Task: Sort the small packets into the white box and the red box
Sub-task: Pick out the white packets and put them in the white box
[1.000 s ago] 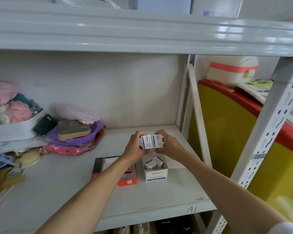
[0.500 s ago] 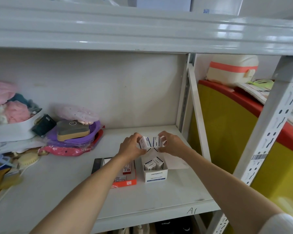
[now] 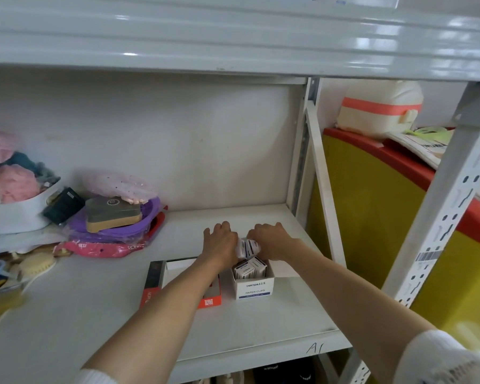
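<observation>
A white box (image 3: pixel 254 289) printed "PAPER CLIPS" stands open on the shelf with two small packets (image 3: pixel 249 268) upright in it. Left of it lies the open red box (image 3: pixel 211 300), partly hidden under my left forearm. My left hand (image 3: pixel 219 242) and my right hand (image 3: pixel 272 241) are palms down just above the back of the white box. Between them they hold small white and blue packets (image 3: pixel 247 247), tilted downward. Which hand grips which packet is hard to tell.
A purple bowl (image 3: pixel 117 225) with a sponge block and a pink bag sit at the back left, beside a white tub (image 3: pixel 17 214) of pink cloth. The shelf's upright post (image 3: pixel 313 173) is right of my hands. A yellow and red bin (image 3: pixel 372 206) stands beyond.
Both hands have lowered the packets from chest height down to the back of the white box and turned palms down. The boxes have not moved.
</observation>
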